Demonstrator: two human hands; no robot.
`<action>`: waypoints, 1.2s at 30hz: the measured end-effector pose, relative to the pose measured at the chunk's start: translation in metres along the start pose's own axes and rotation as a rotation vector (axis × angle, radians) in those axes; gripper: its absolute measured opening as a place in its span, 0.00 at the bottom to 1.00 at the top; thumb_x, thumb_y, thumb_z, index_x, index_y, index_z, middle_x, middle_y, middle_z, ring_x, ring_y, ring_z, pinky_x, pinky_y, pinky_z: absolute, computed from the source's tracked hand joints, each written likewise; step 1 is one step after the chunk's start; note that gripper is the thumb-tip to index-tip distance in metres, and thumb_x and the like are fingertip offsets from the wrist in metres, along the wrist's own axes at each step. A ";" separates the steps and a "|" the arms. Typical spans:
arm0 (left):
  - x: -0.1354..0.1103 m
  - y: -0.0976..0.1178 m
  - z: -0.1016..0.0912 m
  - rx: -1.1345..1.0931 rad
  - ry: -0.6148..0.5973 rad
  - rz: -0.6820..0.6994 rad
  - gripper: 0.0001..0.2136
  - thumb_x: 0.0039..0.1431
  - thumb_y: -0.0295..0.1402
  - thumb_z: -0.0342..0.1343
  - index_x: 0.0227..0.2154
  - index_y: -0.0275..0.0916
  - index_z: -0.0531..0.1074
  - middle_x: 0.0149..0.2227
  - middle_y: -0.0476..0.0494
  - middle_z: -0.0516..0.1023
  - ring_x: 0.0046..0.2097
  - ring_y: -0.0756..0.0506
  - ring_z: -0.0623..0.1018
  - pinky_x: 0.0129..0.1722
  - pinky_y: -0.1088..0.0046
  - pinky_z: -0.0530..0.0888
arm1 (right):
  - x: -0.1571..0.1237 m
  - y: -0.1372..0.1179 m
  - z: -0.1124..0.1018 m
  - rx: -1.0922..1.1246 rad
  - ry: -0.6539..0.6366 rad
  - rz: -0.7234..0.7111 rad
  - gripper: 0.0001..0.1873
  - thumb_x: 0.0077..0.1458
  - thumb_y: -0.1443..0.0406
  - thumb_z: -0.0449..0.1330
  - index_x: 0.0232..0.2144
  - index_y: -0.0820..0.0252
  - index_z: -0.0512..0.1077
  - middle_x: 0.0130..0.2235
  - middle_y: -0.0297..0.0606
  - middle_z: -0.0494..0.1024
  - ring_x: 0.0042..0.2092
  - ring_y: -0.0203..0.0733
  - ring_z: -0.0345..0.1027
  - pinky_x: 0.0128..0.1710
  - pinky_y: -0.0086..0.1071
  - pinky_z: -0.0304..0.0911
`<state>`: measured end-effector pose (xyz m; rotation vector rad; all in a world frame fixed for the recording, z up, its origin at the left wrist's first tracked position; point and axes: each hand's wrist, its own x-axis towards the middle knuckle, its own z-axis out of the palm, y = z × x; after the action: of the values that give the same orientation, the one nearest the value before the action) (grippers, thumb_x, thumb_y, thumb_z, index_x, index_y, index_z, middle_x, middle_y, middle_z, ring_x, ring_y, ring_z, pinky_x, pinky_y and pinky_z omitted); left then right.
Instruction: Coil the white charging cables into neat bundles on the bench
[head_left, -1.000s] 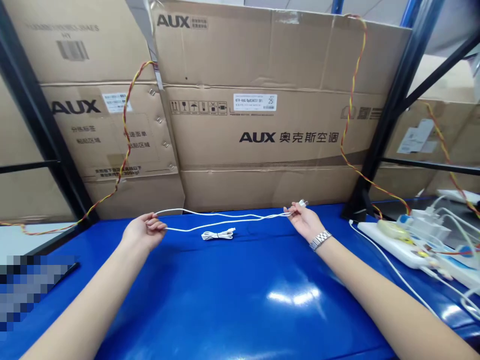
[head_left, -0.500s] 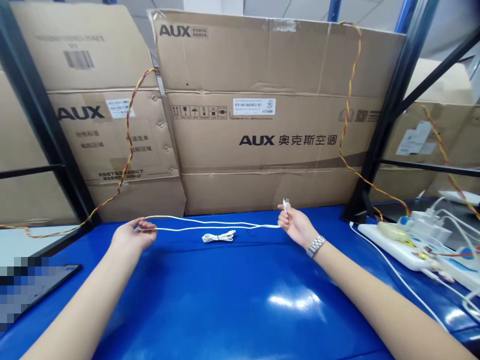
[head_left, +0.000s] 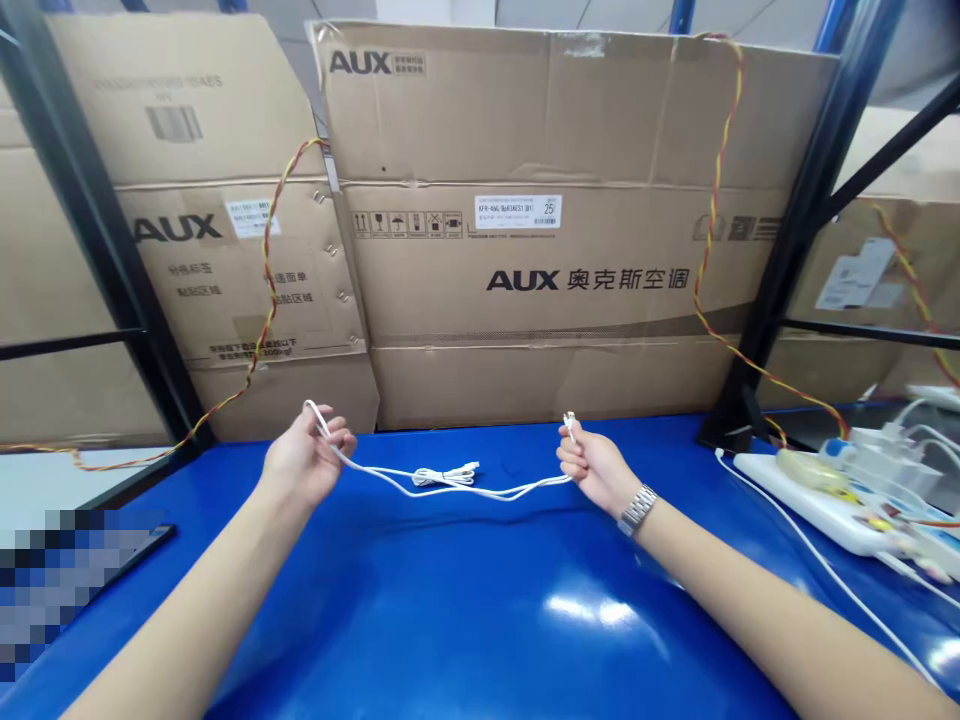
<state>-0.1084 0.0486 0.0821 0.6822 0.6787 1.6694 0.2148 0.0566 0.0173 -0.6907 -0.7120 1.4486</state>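
Left hand (head_left: 306, 462), fingers curled, pinching white cable (head_left: 480, 494), right hand (head_left: 598, 468), fingertips pinching its connector (head_left: 570, 426), cable sagging over coiled cable (head_left: 442, 478), blue workbench (head_left: 450, 600)

Cardboard AUX air-conditioner cartons (head_left: 525, 150) stood behind the blue workbench (head_left: 420, 610), with red-and-yellow twisted wire (head_left: 718, 190) draped over them at upper right beside a black steel rack upright (head_left: 806, 240). A white power strip (head_left: 817, 515) with plugged-in chargers (head_left: 877, 465) lay at lower right.
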 end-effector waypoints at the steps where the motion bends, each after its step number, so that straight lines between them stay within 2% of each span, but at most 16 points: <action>1: -0.001 -0.005 0.001 0.047 -0.013 -0.020 0.14 0.62 0.30 0.37 0.22 0.37 0.61 0.12 0.57 0.55 0.11 0.57 0.57 0.13 0.83 0.59 | 0.002 -0.002 -0.003 0.006 0.026 -0.015 0.09 0.54 0.64 0.54 0.25 0.61 0.61 0.14 0.21 0.51 0.13 0.24 0.39 0.09 0.18 0.38; 3: -0.003 -0.015 0.001 0.150 -0.039 -0.057 0.15 0.62 0.33 0.37 0.22 0.37 0.62 0.10 0.59 0.51 0.10 0.57 0.52 0.10 0.83 0.52 | 0.007 -0.008 -0.009 0.018 0.072 -0.044 0.09 0.55 0.63 0.53 0.25 0.61 0.60 0.14 0.21 0.51 0.13 0.24 0.39 0.09 0.18 0.38; 8: -0.004 -0.035 0.002 0.399 -0.064 -0.104 0.21 0.59 0.46 0.33 0.25 0.36 0.63 0.11 0.60 0.51 0.10 0.57 0.49 0.10 0.82 0.48 | 0.013 -0.016 -0.017 0.045 0.143 -0.108 0.11 0.59 0.65 0.46 0.25 0.61 0.60 0.13 0.22 0.50 0.13 0.25 0.40 0.09 0.18 0.39; 10: -0.005 -0.041 0.004 0.536 -0.101 -0.073 0.20 0.56 0.50 0.38 0.28 0.37 0.64 0.12 0.61 0.50 0.11 0.57 0.49 0.11 0.82 0.46 | 0.012 -0.018 -0.017 0.051 0.152 -0.125 0.11 0.59 0.65 0.46 0.25 0.61 0.60 0.14 0.22 0.50 0.12 0.25 0.40 0.09 0.18 0.39; 12: -0.008 -0.047 0.005 0.695 -0.166 -0.053 0.17 0.50 0.49 0.49 0.28 0.38 0.66 0.12 0.62 0.50 0.12 0.57 0.49 0.13 0.82 0.46 | 0.011 -0.021 -0.016 0.054 0.152 -0.139 0.11 0.58 0.65 0.46 0.24 0.61 0.60 0.14 0.22 0.50 0.13 0.25 0.40 0.08 0.18 0.39; 15: -0.016 -0.058 0.005 0.887 -0.293 -0.084 0.15 0.36 0.42 0.63 0.23 0.37 0.70 0.11 0.59 0.57 0.13 0.56 0.55 0.14 0.80 0.48 | 0.009 -0.031 -0.014 0.057 0.141 -0.168 0.11 0.58 0.65 0.47 0.24 0.61 0.60 0.14 0.22 0.49 0.13 0.25 0.40 0.08 0.18 0.40; 18: -0.027 -0.069 0.006 1.104 -0.490 -0.135 0.15 0.27 0.38 0.67 0.21 0.36 0.74 0.18 0.51 0.70 0.21 0.51 0.66 0.20 0.78 0.57 | 0.007 -0.041 -0.012 0.064 0.135 -0.205 0.12 0.59 0.65 0.45 0.24 0.61 0.60 0.14 0.22 0.49 0.13 0.25 0.40 0.09 0.18 0.41; 21: -0.039 -0.073 0.010 1.397 -0.763 -0.162 0.16 0.34 0.42 0.63 0.27 0.39 0.76 0.27 0.49 0.74 0.30 0.47 0.70 0.27 0.77 0.61 | 0.007 -0.046 -0.012 0.076 0.139 -0.226 0.14 0.60 0.66 0.43 0.24 0.61 0.60 0.14 0.23 0.49 0.13 0.25 0.40 0.09 0.18 0.40; 23: -0.046 -0.074 0.012 1.477 -0.884 -0.174 0.14 0.39 0.43 0.59 0.28 0.39 0.75 0.25 0.50 0.72 0.29 0.48 0.69 0.26 0.77 0.60 | 0.006 -0.048 -0.012 0.081 0.143 -0.234 0.14 0.60 0.67 0.43 0.24 0.61 0.60 0.14 0.23 0.49 0.13 0.25 0.40 0.09 0.18 0.40; 26: -0.052 -0.075 0.013 1.492 -0.979 -0.233 0.13 0.41 0.42 0.57 0.24 0.37 0.74 0.20 0.53 0.67 0.23 0.51 0.63 0.22 0.77 0.57 | 0.006 -0.049 -0.011 0.083 0.153 -0.243 0.13 0.59 0.66 0.44 0.23 0.61 0.59 0.14 0.23 0.49 0.13 0.25 0.40 0.09 0.18 0.40; 30: -0.058 -0.081 0.012 1.571 -0.952 -0.279 0.13 0.36 0.43 0.59 0.18 0.38 0.69 0.17 0.55 0.62 0.20 0.53 0.59 0.19 0.77 0.54 | 0.005 -0.049 -0.010 0.087 0.166 -0.241 0.12 0.59 0.66 0.45 0.23 0.61 0.59 0.14 0.22 0.49 0.13 0.25 0.40 0.09 0.18 0.39; 36: -0.059 -0.088 0.011 1.683 -0.796 -0.090 0.11 0.41 0.41 0.53 0.16 0.39 0.66 0.16 0.53 0.64 0.20 0.51 0.63 0.18 0.76 0.55 | 0.003 -0.047 -0.009 0.113 0.168 -0.227 0.15 0.60 0.69 0.41 0.23 0.62 0.60 0.14 0.23 0.49 0.13 0.25 0.40 0.09 0.18 0.39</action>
<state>-0.0335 0.0076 0.0193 2.2240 1.3675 0.2518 0.2507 0.0596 0.0484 -0.6150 -0.5548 1.1984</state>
